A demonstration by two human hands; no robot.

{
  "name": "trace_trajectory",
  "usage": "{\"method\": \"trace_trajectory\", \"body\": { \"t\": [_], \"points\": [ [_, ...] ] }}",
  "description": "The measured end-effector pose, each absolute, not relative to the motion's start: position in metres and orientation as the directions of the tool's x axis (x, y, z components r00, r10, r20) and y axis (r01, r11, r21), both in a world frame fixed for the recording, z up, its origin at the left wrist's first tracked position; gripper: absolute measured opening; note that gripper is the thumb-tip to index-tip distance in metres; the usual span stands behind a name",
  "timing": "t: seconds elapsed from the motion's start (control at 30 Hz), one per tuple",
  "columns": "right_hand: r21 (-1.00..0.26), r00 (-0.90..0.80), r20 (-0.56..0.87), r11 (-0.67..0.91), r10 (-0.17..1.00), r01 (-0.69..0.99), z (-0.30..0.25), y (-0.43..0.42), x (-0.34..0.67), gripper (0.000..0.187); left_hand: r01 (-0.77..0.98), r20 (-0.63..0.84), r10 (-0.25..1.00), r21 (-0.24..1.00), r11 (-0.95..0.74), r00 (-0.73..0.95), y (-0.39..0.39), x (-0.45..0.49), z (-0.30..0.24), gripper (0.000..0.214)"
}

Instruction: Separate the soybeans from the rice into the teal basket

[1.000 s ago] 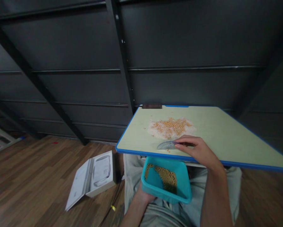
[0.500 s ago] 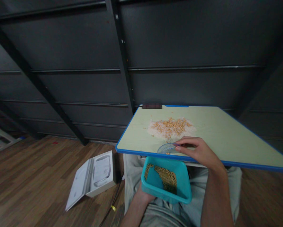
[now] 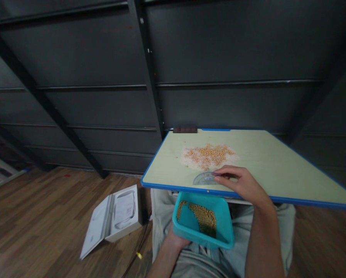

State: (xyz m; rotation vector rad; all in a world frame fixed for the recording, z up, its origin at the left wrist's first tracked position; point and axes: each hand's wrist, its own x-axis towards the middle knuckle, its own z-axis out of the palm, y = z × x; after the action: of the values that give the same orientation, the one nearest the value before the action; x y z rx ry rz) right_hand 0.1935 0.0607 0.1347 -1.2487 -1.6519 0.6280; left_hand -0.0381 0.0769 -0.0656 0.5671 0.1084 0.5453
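In the head view, the right hand (image 3: 243,184) is laid low on the pale green table (image 3: 279,166), its fingers (image 3: 219,174) drawn narrow and closed on the right end of a clear plastic half-disc (image 3: 203,178). The disc is set on edge against the tabletop, just short of the blue front rim. Behind it, near the middle of the board, a mixed heap of yellow beans and white grains (image 3: 209,156) is spread out, close to the disc but not touching it. One stray bean (image 3: 208,191) is perched right on the rim. Below that rim a teal tub (image 3: 221,231) is propped on the lap, with a bed of beans (image 3: 204,218) banked toward its middle and right. The left hand (image 3: 175,242) is tucked against the tub's near left corner. Its fingers are hidden behind the plastic, so how they are set cannot be told. On the wooden floor to the left, well apart, an opened white box (image 3: 115,217) is lying. As for risks, the tub's mouth is judged only a little wider than the disc, so anything pushed off at a slant could be lost to the lap or floor. The fine white grains could be dragged along with the beans if the disc is pressed flat. And the tub, balanced on one knee, could be tipped by a nudge.
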Motion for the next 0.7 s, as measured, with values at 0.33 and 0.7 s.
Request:
{"method": "trace_trajectory", "body": {
  "t": [0.33,0.7],
  "points": [
    [-0.819,0.060,0.389,0.315,0.919,0.480,0.130,0.068,0.196,0.017,-0.441,-0.364,0.637,0.491,0.751,0.680,0.079,-0.048,-0.086,0.055],
    [-0.829,0.156,0.419,0.307,0.894,0.467,0.127,0.069,0.198,0.021,-0.340,-0.204,0.570,0.628,0.700,0.796,0.074,-0.045,-0.066,0.057]
  ]
}}
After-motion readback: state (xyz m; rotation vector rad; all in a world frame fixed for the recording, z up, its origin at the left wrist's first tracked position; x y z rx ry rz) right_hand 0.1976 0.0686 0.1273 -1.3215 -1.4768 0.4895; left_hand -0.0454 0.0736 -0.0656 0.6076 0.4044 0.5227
